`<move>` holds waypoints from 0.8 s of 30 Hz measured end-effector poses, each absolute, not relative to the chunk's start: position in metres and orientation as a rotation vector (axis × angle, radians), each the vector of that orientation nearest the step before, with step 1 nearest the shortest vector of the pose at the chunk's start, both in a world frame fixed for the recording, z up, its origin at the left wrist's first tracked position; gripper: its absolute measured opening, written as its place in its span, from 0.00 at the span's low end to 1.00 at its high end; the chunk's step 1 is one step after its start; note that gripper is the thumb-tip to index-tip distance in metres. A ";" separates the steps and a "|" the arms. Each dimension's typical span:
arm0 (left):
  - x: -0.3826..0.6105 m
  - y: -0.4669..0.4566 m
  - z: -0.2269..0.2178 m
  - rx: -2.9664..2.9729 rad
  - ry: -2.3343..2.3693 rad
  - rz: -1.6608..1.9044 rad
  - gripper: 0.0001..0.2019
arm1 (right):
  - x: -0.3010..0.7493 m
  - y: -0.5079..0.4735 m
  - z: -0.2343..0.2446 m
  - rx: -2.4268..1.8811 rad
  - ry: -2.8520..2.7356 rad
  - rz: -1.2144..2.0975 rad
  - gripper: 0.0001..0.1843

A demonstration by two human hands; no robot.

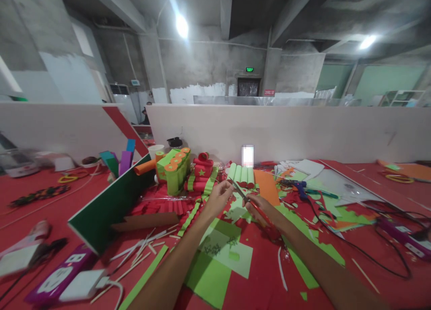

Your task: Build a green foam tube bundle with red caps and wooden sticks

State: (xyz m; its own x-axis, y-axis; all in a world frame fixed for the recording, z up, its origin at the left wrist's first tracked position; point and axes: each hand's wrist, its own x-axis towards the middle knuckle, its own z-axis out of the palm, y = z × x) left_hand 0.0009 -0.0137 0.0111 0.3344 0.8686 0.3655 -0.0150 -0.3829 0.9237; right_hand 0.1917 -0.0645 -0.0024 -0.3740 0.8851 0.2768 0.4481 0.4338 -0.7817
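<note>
Centre frame: right hand [261, 206] clamped round scissors [239, 192]; left hand [219, 194], hold unclear, should sit clear of their closing line.

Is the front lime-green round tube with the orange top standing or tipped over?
Standing: the lime-green tube rises upright, with its orange top uppermost.

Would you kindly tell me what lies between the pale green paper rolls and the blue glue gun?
The head view shows an orange sheet between the rolls and the glue gun.
</note>
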 end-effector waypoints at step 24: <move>-0.001 -0.013 0.011 1.686 0.777 1.176 0.12 | 0.192 -0.065 0.007 -1.166 -2.067 0.622 0.20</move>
State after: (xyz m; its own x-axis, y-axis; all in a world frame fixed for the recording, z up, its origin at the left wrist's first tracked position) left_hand -0.0008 -0.0133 0.0111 0.3472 0.8638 0.3650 -0.0027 -0.3883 0.9215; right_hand 0.1921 -0.0648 0.0069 -0.3720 0.8707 0.3216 0.5490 0.4858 -0.6802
